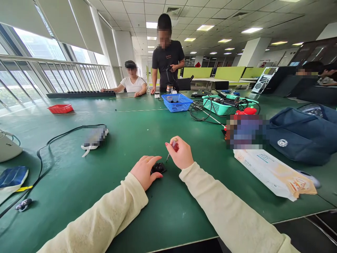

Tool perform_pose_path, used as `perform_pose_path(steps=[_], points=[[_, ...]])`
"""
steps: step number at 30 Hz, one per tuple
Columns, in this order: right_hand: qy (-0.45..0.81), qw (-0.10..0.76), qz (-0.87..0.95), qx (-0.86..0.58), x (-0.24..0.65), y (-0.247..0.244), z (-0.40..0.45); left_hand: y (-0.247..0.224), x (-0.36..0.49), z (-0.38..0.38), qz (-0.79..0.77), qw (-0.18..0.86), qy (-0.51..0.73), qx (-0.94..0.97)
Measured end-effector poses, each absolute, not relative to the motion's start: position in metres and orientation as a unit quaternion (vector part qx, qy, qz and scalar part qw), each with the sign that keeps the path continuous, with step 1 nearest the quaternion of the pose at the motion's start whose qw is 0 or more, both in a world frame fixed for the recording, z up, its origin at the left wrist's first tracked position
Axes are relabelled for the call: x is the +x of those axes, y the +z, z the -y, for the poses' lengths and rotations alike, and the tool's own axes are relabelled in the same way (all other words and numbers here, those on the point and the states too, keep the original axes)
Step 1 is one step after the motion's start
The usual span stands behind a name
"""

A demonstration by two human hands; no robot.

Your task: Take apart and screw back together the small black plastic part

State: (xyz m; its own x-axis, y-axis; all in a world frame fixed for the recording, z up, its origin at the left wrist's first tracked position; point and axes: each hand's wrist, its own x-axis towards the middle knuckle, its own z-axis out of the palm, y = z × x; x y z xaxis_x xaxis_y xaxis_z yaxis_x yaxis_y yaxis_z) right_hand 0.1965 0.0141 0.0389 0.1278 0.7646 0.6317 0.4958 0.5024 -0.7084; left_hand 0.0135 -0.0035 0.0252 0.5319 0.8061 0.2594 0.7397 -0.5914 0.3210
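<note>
My left hand (pixel 144 171) rests on the green table, thumb and fingers curved around a small black part (pixel 158 168) and gripping it against the tabletop. What the part is, I cannot make out. Just to its right, my right hand (pixel 181 153) is closed around the reddish handle of a screwdriver (pixel 174 143). The thin metal shaft slants down and left, its tip near the right edge of the black part. Whether the tip touches the part or the table does not show clearly.
Ahead stand a blue basket (pixel 177 102), a green basket (pixel 221 106) of cables and a red tray (pixel 60 108). A tissue pack (pixel 271 172) and navy bag (pixel 302 135) lie right. A cabled device (pixel 96 136) lies left. Two people are across the table.
</note>
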Motion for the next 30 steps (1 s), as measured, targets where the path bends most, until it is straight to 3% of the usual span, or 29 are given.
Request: perform_pose_path(steps=[9, 19, 30], points=[[0.094, 0.538, 0.622, -0.561, 0.204, 0.039, -0.019, 0.016, 0.011, 0.0, -0.477, 0.091, 0.187, 0.854], [0.179, 0.662, 0.487, -0.541, 0.208, 0.048, -0.019, 0.004, 0.01, -0.004, -0.49, 0.108, 0.208, 0.84], [0.192, 0.661, 0.54, -0.485, 0.2, 0.046, -0.011, 0.009, 0.012, -0.004, -0.501, 0.137, 0.199, 0.831]])
